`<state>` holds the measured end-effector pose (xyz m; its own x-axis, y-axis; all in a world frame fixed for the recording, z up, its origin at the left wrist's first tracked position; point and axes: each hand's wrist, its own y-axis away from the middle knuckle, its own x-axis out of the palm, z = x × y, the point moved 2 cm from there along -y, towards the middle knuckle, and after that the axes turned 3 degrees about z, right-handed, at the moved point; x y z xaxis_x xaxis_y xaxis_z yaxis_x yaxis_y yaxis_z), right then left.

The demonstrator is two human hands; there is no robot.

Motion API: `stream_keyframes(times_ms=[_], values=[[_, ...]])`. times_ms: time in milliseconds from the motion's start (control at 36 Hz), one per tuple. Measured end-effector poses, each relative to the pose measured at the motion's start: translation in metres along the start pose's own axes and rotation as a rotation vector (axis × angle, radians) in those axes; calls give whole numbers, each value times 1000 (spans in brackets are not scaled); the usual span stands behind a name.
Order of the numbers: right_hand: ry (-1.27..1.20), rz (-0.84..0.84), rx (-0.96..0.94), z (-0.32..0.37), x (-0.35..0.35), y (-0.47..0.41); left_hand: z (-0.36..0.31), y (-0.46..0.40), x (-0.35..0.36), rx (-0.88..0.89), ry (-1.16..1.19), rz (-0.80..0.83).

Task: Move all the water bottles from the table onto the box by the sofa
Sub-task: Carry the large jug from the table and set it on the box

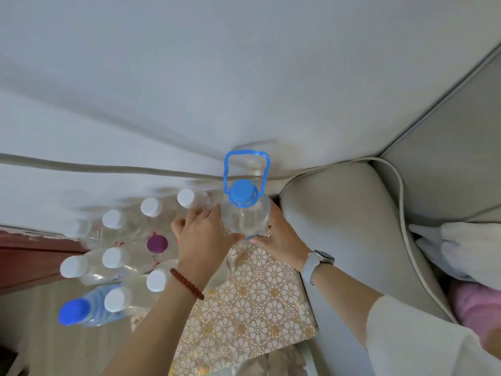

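A large clear water bottle (245, 215) with a blue cap and a raised blue carry handle stands at the far end of the box, next to the sofa arm. My left hand (203, 234) presses its left side and my right hand (279, 237) wraps its right side. The box top is covered by a gold flower-patterned cloth (254, 299). To the left stand several smaller clear bottles with white caps (113, 257), one with a purple cap (157, 243) and one blue bottle with a blue cap (74, 312).
The grey sofa arm (344, 226) runs along the box's right side. A white wall (189, 77) rises behind. Dark wooden furniture (32, 256) sits at the left edge. White and pink fabric (466, 256) lies on the sofa seat.
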<state>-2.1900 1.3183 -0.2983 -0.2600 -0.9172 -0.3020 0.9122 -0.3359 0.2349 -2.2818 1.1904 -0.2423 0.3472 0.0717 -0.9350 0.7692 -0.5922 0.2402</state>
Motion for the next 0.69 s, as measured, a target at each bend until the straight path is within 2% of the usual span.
stream_keyframes(times_ms=[139, 278, 556, 694], values=[[-37, 36, 33, 3, -1, 8, 7, 8, -2, 4, 80, -68], [-81, -45, 38, 9, -1, 11, 8, 6, -4, -1, 169, -62], [-141, -98, 48, 6, 7, 13, 11, 3, -7, 1, 121, -38], [-9, -42, 87, 17, 4, 17, 8, 7, -10, 7, 85, -7]])
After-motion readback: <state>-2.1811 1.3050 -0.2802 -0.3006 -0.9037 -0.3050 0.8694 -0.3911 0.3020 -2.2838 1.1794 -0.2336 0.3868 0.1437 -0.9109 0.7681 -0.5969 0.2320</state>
